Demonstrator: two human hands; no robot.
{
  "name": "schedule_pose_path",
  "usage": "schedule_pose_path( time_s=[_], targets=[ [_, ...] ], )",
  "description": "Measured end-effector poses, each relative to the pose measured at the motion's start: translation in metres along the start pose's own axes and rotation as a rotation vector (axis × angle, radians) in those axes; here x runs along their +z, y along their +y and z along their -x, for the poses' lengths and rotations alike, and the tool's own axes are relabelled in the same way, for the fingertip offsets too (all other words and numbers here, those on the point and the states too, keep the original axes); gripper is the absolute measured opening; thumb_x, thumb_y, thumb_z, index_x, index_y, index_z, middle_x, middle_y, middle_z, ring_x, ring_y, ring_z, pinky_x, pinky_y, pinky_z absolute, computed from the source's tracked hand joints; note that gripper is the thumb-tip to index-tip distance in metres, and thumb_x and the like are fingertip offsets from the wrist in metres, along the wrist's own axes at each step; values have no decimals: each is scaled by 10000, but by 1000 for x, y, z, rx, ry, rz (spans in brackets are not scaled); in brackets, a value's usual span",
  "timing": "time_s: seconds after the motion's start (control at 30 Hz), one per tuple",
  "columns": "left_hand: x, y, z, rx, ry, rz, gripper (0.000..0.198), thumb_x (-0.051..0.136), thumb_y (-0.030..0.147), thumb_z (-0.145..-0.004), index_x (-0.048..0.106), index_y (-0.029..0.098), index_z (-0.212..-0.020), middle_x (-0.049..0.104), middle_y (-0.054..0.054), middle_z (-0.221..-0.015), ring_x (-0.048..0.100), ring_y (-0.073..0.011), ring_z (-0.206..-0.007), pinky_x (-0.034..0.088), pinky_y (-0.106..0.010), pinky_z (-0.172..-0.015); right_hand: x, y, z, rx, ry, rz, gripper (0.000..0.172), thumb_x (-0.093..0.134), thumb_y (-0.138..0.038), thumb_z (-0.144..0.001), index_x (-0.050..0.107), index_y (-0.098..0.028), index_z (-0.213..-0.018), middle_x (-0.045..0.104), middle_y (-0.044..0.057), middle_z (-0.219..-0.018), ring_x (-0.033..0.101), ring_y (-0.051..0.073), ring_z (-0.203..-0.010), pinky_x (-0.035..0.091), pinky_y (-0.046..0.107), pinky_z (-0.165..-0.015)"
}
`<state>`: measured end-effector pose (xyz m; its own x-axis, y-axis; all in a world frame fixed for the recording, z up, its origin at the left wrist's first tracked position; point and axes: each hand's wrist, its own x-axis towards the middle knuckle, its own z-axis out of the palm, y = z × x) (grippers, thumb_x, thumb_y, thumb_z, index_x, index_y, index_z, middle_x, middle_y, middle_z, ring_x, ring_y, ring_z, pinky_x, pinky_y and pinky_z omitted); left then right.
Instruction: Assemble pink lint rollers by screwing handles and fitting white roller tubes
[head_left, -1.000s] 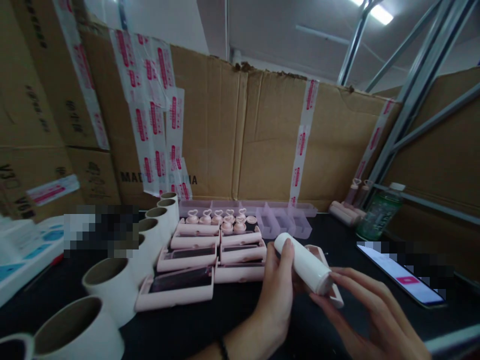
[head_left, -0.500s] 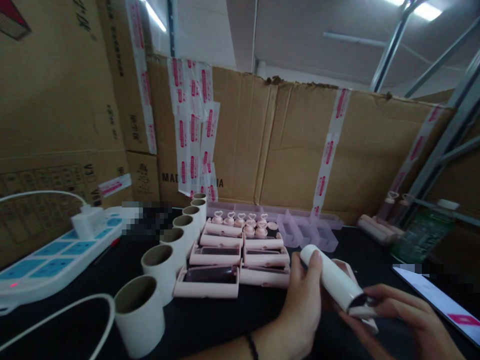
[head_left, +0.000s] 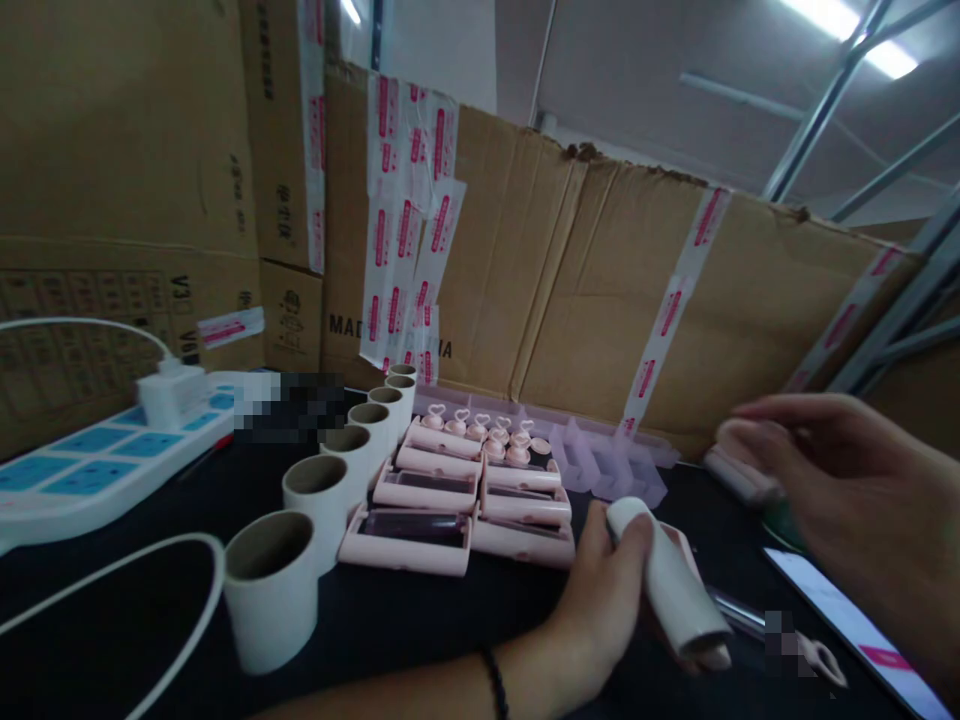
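My left hand (head_left: 611, 600) is closed around a glossy white tube (head_left: 671, 585), tilted with its dark open end toward me. A pale pink case (head_left: 684, 550) shows partly behind the tube, in the same hand. My right hand (head_left: 847, 480) is raised at the right, in front of a pale pink roll-shaped piece (head_left: 739, 475). Motion blurs its fingers, so their grip is unclear. Below it, a clear slim tube (head_left: 739, 612) lies on the dark table beside a pink heart-shaped loop (head_left: 829, 662).
Open-ended white cylinders (head_left: 270, 600) form a row at left. Several pink cases with dark windows (head_left: 409, 550) lie mid-table, heart-topped pink caps (head_left: 517, 445) behind them. Beyond is a lilac divided tray (head_left: 607, 465). A power strip (head_left: 112, 455) stands left, a phone (head_left: 847, 600) right; cardboard walls (head_left: 480, 250) enclose the back.
My right hand has left the white tube's lower end and risen to the right. The clear tube and heart loop now show on the table. My left hand keeps the white tube; the view has shifted.
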<state>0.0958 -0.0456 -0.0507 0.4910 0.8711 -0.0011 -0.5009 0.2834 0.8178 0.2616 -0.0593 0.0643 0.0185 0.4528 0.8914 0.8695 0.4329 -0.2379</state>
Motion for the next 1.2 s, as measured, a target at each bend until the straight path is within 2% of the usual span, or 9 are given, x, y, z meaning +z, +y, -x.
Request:
schedule_pose_path(
  time_s=[0.1,0.2,0.3,0.4,0.53,0.77,1.07,1.2],
  targets=[
    [3,1,3,-43,-57,-42,317,571,443,-905,469,225,-1110,582,-25,-876,609,-202,-699,443,-254,-525,51,-8,-45,-81,-440,-104,147,588,-257,-1039,702,-175,-1084,717,36,-942,700,150,-809,572,242,-705],
    [2,-3,0,-49,-65,-90,247,544,368,-902,482,204,-1076,559,-14,-859,585,-180,-697,419,-234,-522,111,6,-64,-132,-793,-109,179,614,-254,-1044,662,-119,-1151,690,58,-1016,688,170,-870,605,337,-804],
    [-2,-9,-5,-36,-50,-132,212,546,317,-892,509,178,-1049,536,-7,-845,537,-155,-722,411,-229,-569,161,20,-63,-142,-980,-4,207,638,-309,-1035,661,-115,-1103,668,65,-1033,672,184,-907,600,369,-839],
    [-6,-14,-7,-41,-48,-162,200,552,297,-883,522,175,-1038,515,2,-830,506,-149,-727,407,-240,-605,192,29,-56,-144,-1092,136,232,649,-329,-1026,649,-116,-1121,654,75,-1073,662,194,-936,596,377,-846],
    [-6,-13,-5,-56,-47,-190,203,559,310,-891,538,184,-1049,511,3,-827,495,-157,-734,404,-248,-620,211,33,-48,-153,-1150,324,268,651,-350,-1021,642,-130,-1172,634,95,-1162,643,224,-1029,577,418,-908],
    [-5,-12,-7,-76,-74,-198,242,535,283,-915,541,166,-1127,533,1,-871,507,-152,-748,419,-252,-638,222,28,-38,-171,-1177,526,291,649,-370,-1020,638,-142,-1201,618,105,-1214,627,240,-1083,559,439,-948],
    [-6,-11,-8,-74,-75,-195,179,559,269,-897,529,169,-1042,505,15,-823,491,-142,-736,403,-240,-628,228,23,-32,-190,-1122,576,296,641,-366,-1025,632,-141,-1217,612,110,-1230,622,244,-1097,555,450,-957],
    [-6,-11,-9,-82,-84,-171,215,558,272,-889,515,168,-1073,516,13,-836,517,-142,-729,405,-241,-602,224,21,-32,-187,-1097,549,299,650,-367,-1019,634,-139,-1212,613,109,-1229,620,247,-1102,552,456,-962]
  ],
)
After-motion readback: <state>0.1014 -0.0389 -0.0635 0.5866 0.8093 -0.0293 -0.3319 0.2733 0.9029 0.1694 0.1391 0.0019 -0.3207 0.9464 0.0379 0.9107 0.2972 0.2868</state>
